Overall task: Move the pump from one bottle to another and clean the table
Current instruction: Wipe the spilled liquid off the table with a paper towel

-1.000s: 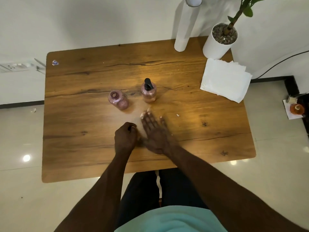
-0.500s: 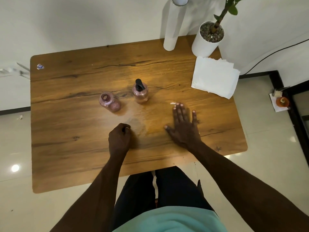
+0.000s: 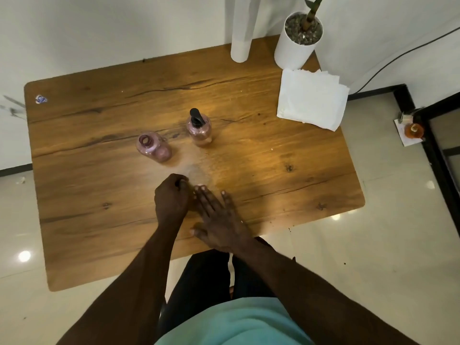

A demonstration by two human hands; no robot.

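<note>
Wooden table (image 3: 99, 135) under flat right hand (image 3: 219, 220); left hand (image 3: 171, 200) fisted.

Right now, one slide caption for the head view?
Flat right hand beside fisted left hand on table; pump on one bottle.

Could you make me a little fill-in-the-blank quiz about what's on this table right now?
1. The black pump sits on the pink bottle that stands to the ____ of the open pink bottle.
2. The left hand is closed in a ____.
3. The right hand lies ____ on the wooden table.
4. The stack of white napkins lies just in front of the potted ____.

Missing words: right; fist; flat; plant
</note>
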